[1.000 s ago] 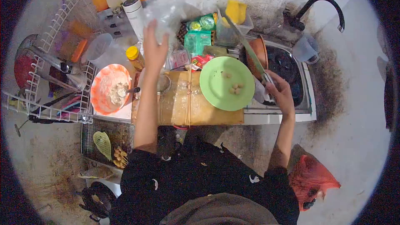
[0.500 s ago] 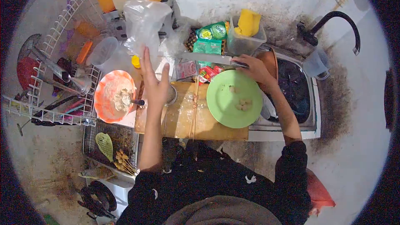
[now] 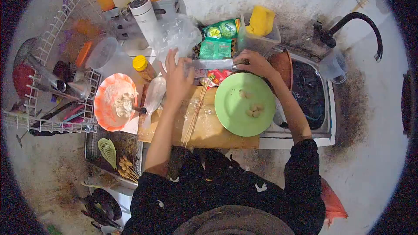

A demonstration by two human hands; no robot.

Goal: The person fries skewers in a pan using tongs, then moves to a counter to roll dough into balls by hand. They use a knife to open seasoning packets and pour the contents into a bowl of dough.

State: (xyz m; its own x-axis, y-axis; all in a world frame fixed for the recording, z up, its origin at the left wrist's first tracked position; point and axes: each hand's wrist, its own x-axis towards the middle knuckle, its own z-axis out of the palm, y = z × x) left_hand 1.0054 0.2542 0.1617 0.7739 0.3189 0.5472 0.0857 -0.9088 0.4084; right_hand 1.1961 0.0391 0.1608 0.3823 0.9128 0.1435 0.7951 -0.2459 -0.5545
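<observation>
My right hand (image 3: 257, 65) is closed around the dark handle of a knife above the green plate. The broad blade (image 3: 213, 64) points left in front of the green packets (image 3: 216, 48). My left hand (image 3: 177, 78) is near the blade's tip, its fingers raised and apart; whether it touches the blade is unclear. On the green plate (image 3: 230, 109) lie several small pale pieces. Thin wooden skewers (image 3: 193, 117) rest on the wooden board (image 3: 207, 130). A clear plastic bag (image 3: 176, 35) sits behind my left hand.
An orange and white bowl (image 3: 106, 100) of pale dough with a utensil stands left. Near it are a yellow-capped jar (image 3: 141, 64) and a white flask (image 3: 145, 17). On the right are the sink (image 3: 309, 95) and black faucet (image 3: 357, 15). A wire rack (image 3: 43, 78) stands far left.
My left hand has moved right, towards the blade. The plastic bag has dropped lower and right, uncovering the white flask. The skewers lie more slanted, and the blade sits slightly lower.
</observation>
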